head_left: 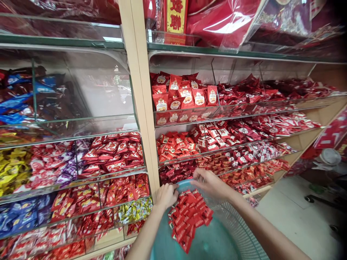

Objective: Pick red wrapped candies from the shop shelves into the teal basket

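Note:
A turquoise plastic basket [244, 224] with a meshed side is in front of me at the lower middle. Inside it lies a loose heap of small flat red packets [189, 216], some with dark lettering. At the rim's far left, my left hand [166, 196] is closed, its fingers curled over the edge. My right hand [210, 182] is at the far rim, close to the shelf, with its fingers bent and drawn together. Whether it touches the rim or pinches a packet is hidden.
Glass-fronted shelves hold red biscuit packets [187, 95], red sweets [177, 144], yellow sweets [13, 169] and blue packets [18, 215]. A pale wooden upright [145, 108] divides them. Tiled floor [287, 213] and a dark wheeled base [318, 202] show at the right.

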The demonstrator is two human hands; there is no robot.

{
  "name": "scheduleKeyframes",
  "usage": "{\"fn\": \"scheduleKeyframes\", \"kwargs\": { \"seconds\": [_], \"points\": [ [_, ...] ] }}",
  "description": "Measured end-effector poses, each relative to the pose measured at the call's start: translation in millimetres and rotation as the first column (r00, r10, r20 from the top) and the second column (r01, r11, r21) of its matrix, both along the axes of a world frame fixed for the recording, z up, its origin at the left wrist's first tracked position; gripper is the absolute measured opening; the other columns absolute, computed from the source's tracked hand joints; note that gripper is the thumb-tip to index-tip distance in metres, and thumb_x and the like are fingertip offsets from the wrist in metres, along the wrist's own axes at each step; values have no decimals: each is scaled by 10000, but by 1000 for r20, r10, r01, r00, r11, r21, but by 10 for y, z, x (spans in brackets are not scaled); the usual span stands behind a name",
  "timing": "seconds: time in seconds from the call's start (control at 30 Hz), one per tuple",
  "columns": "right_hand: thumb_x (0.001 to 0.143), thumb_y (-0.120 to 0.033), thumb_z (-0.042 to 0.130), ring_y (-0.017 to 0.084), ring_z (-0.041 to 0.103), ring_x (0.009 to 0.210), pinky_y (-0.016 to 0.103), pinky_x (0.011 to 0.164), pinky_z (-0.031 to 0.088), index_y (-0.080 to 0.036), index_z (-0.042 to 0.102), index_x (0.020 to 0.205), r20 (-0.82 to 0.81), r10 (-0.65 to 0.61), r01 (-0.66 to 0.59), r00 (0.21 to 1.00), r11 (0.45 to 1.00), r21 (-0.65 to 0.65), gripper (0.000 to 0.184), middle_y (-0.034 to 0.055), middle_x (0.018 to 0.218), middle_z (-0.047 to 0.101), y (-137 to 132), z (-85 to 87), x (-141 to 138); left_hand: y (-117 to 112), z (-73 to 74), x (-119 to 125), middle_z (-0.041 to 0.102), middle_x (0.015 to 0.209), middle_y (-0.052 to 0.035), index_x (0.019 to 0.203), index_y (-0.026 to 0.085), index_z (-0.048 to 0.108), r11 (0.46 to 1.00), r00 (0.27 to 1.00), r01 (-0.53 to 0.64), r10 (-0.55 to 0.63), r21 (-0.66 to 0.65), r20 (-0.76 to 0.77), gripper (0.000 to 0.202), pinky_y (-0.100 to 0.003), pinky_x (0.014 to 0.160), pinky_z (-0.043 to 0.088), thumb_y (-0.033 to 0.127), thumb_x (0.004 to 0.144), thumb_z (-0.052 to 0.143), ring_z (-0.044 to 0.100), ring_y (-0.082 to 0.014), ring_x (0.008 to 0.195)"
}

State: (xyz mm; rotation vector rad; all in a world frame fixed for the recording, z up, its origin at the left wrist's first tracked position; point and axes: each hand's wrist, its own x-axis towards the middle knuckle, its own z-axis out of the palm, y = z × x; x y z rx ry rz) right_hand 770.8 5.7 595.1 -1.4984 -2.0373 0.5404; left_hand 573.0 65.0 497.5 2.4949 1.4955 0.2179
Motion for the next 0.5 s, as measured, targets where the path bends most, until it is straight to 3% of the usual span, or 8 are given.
{"fn": "scheduleKeyframes", "kwargs": {
  "seconds": [0.1,0.17,0.33,0.5],
  "points": [
    [822,-380,459,88,462,557,199,523,347,-191,492,738,-81,43,-28,996,983,181,210,-36,630,529,243,467,-218,0,-13,-1,612,1104,-26,1159,297,546,1000,1000,-8,7,15,16,366,-308,893,396,320,830,385,547,-185,1018],
    [804,-330,495,86,495,598,190,554,364,-182,513,759,-7,18,-16,1000,974,226,156,-26,668,562,486,640,-363,-5,-17,-1,607,1114,-19,1148,296,555,1000,999,-9,8,27,38,363,-310,891,400,310,825,391,548,-185,1009],
    [652,-238,648,92,532,611,174,529,355,-160,587,677,277,44,-54,960,998,29,102,-22,647,614,1070,722,-676,-15,-16,-7,600,1136,-2,1140,294,565,1000,998,-9,7,28,58,363,-303,903,396,302,821,391,545,-179,1011],
    [550,-270,723,91,514,527,178,459,325,-144,621,555,395,124,-76,910,988,-135,162,-13,580,629,1265,739,-829,-13,-6,-7,601,1137,-5,1146,279,564,999,998,14,-17,36,66,371,-305,900,398,286,821,384,549,-177,999]
  ]
}}
